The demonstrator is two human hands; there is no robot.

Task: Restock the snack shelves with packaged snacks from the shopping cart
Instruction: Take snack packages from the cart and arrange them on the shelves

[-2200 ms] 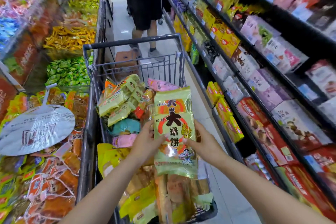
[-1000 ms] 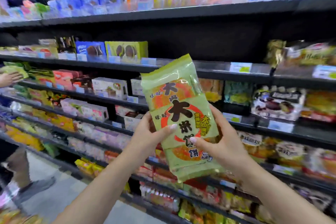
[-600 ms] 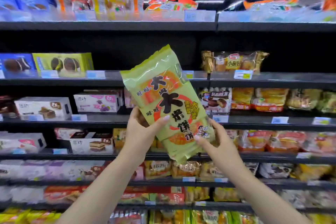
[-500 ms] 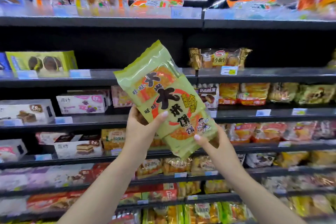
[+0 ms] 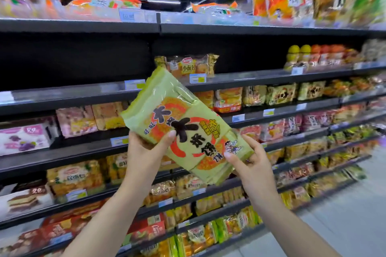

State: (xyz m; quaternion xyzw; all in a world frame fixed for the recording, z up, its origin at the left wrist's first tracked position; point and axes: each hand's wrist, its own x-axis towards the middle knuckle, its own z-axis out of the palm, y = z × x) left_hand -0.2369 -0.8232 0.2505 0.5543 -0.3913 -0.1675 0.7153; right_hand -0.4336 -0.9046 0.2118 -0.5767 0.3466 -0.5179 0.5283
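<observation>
Large green plastic rice-cracker bag held tilted in air before black metal snack shelves, not yet shelved. Left hand grips its left edge; right hand pinches lower corner. Placement outstanding; cart out of view.

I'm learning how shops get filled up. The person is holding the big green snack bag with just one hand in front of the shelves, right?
Not quite. The head view shows both hands on the green snack bag: the left hand grips its left edge and the right hand holds its lower right corner. The rest is right: the bag is held up, tilted, in front of the shelves.
</observation>
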